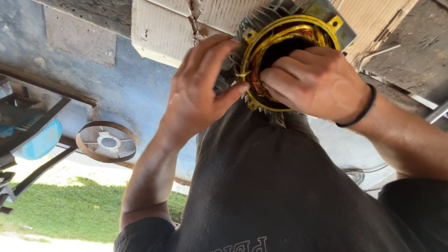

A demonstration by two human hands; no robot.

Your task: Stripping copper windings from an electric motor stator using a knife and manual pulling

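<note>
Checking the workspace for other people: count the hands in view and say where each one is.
2. The left hand rests against the outside of the motor housing; the right hand has its fingers inside the opening, at the copper windings.

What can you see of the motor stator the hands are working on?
The motor stator is a round, grey, finned metal housing with its open end facing the camera. Inside run copper-coloured windings wrapped in yellow insulation, ringing a dark bore. It rests against the person's dark shirt. The left hand steadies its left rim; the right hand has fingers pressed into the windings.

A motor stator [298, 28] with yellow rim and copper-red windings, a black wristband [361, 109], a rust-brown perforated fan cover [106, 141].
</note>
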